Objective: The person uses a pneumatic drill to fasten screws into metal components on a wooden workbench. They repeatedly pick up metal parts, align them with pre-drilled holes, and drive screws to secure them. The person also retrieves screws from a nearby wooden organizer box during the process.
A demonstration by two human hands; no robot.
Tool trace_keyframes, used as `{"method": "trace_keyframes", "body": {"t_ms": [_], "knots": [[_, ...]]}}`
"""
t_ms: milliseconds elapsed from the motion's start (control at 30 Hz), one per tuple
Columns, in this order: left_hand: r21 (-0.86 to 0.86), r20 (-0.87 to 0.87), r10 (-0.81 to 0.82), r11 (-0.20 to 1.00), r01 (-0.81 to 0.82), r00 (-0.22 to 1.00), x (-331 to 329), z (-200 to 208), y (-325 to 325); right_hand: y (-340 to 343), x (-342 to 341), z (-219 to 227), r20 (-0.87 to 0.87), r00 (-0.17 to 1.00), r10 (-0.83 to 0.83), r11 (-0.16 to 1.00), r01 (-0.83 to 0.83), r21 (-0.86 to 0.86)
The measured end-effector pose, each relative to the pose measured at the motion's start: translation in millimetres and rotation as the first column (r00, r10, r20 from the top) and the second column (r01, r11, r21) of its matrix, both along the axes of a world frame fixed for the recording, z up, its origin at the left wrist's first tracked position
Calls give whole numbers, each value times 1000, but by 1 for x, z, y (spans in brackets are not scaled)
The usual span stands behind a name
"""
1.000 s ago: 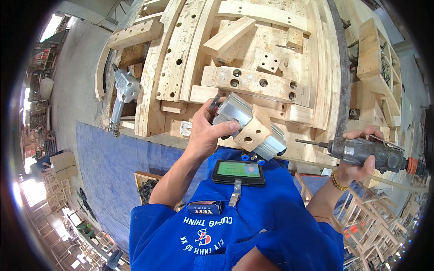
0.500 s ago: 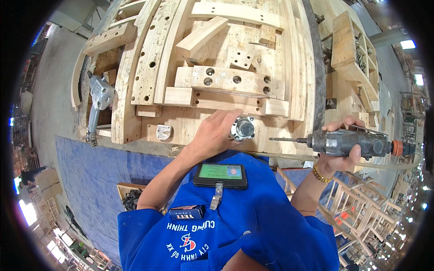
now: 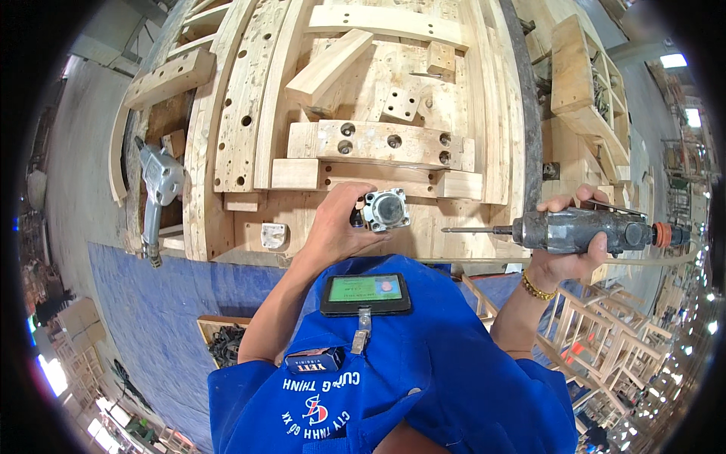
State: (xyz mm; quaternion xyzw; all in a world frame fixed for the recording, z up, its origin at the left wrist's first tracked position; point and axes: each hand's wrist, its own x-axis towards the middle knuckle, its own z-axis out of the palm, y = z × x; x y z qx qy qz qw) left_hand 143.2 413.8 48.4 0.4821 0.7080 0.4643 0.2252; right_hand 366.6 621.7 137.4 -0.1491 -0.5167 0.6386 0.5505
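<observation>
My left hand is wrapped round a metal tool with a silver, square bolted end cap, its round dark centre facing up. The rest of that tool is mostly hidden under the fingers. My right hand grips a dark air drill lying level, its long thin bit pointing left toward the other tool. The bit's tip stands apart from that tool. Just beyond both hands is a wooden block with large drilled holes, set behind a lower rail with two end pieces.
Another silver air tool rests at the bench's left side. A small white block lies near the front edge. Loose wood pieces are farther back. At right stands a wooden compartment box; an air hose trails from the drill.
My left hand has shifted a little left, turning the silver-capped tool so more of its square end shows. The drill, still in my right hand, has edged slightly left. The view has shifted a little.
</observation>
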Motion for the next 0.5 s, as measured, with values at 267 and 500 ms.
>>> {"method": "trace_keyframes", "body": {"t_ms": [267,500], "knots": [[29,-108,-23,999,27,994,0,-10,7,-34,-49,34,107,994,15,999,-20,45],[68,-122,-41,996,50,992,-3,-13,-2,-69,-66,47,206,931,302,953,-291,-83]]}}
